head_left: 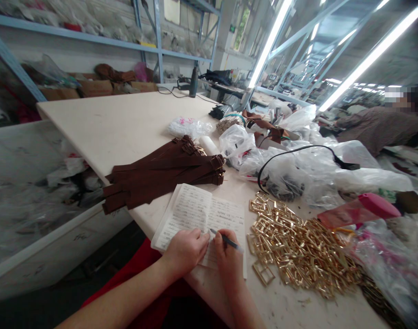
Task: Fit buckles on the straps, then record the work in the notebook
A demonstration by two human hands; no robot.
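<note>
An open notebook (191, 208) with handwritten lines lies at the near edge of the table. My right hand (230, 258) grips a pen (233, 243), its tip close to the right-hand page. On the notebook's lower middle rests my left hand (186, 249), fingers curled together; whatever they might hold is hidden. Just beyond the notebook, brown leather straps (164, 173) lie in a stack, some ends sticking out past the table edge. To the right of my right hand spreads a heap of gold-coloured metal buckles (301, 249).
Plastic bags (298, 169) crowd the right side, with a black strap (294, 150) looping over them. A pink-topped bottle (361, 210) lies by the buckles. Left of the table (92, 123) stands a white bin (58, 237). Another person (369, 121) bends over at far right.
</note>
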